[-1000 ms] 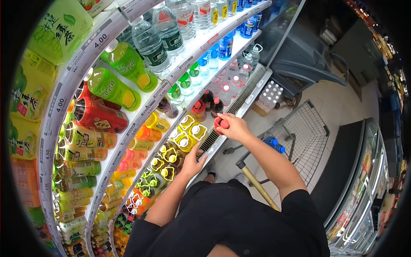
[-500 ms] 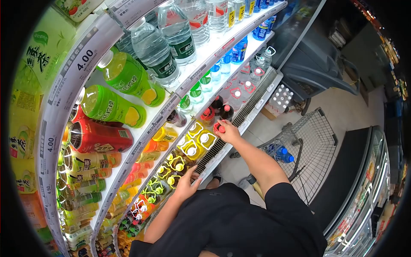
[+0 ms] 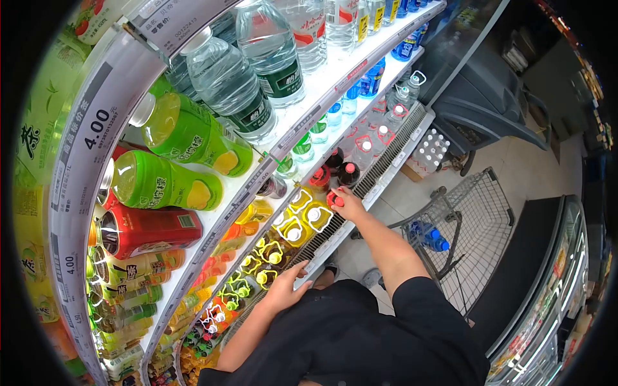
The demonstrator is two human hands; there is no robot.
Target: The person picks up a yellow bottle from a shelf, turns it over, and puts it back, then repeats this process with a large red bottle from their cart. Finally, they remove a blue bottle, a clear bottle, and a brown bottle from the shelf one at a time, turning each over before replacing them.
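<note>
My right hand [image 3: 349,204] is closed round the red cap of a bottle [image 3: 335,198] at the front edge of the bottom shelf; most of the bottle's body is hidden beneath the cap and fingers. Just behind it stand another red-capped bottle [image 3: 318,179] and a dark cola-like bottle [image 3: 348,173]. Yellow jugs with white handles [image 3: 293,230] sit to the left of that hand. My left hand [image 3: 287,288], fingers apart and holding nothing, is by the shelf's front grille [image 3: 313,251], near smaller bottles with yellow-green handles [image 3: 266,278].
Upper shelves carry green tea bottles [image 3: 193,138], a red bottle [image 3: 151,231] and large water bottles [image 3: 273,55]. To the right are a wire shopping cart [image 3: 476,219] with blue-capped bottles [image 3: 430,235], a shrink-wrapped bottle pack [image 3: 430,153] and a freezer case [image 3: 547,270].
The view has shifted, so the shelves sit lower and larger. My right hand keeps its grip on the red cap; my left hand's fingers remain by the front grille.
</note>
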